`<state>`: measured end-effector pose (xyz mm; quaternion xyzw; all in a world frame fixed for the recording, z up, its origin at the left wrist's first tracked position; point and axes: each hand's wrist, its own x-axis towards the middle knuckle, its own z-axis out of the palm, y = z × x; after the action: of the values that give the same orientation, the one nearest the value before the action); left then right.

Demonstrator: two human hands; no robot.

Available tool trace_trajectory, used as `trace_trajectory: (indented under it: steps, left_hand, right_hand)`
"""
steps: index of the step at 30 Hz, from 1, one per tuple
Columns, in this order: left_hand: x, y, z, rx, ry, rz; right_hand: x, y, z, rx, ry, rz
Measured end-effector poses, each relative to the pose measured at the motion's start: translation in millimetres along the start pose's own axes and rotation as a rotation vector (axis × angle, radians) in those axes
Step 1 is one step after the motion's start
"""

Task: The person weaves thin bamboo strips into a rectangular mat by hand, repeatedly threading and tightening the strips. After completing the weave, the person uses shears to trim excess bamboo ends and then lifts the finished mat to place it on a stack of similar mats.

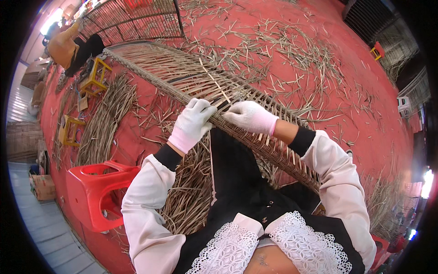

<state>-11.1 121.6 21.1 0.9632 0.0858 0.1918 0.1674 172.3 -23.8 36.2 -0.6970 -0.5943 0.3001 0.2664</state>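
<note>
A long panel of woven flat strips (pixel 164 64) on a stiff frame slants from the far left, across my lap, to the near right. My left hand (pixel 192 122), in a white glove with a pink cuff, is closed on its near rim. Just to the right, my right hand (pixel 252 117), gloved alike, pinches at the same rim; what lies between its fingertips is too small to make out. One pale strip (pixel 212 80) runs across the panel towards the gap between my hands. Dark bands cross the weave near there.
Loose strips (pixel 292 59) litter the red floor (pixel 319 23), with bundles (pixel 107 123) at left and a heap (pixel 187 192) beside my legs. A red plastic stool (pixel 93 196) stands at left, near small yellow stools (pixel 96 77). A person (pixel 66 45) sits far left by another framed panel (pixel 132 23).
</note>
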Motion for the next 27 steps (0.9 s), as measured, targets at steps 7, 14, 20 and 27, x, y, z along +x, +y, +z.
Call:
trace_trajectory:
  steps: [7, 14, 20, 27]
  left_hand:
    - [-9.2, 2.7, 7.0, 0.078, 0.224, 0.234]
    - [-12.4, -3.5, 26.2, -0.052, 0.341, 0.134]
    - [-20.8, -21.7, 34.4, 0.006, 0.347, 0.255]
    - [-18.3, -19.5, 32.3, 0.059, 0.123, 0.217]
  right_hand:
    - [-19.9, -31.3, 32.2, -0.361, 0.154, -0.309]
    - [-19.0, -13.3, 19.4, -0.047, 0.143, -0.339]
    - [-15.3, -19.5, 9.9, -0.601, 0.031, -0.617]
    - [-10.7, 49.1, -23.3, -0.155, 0.161, -0.51]
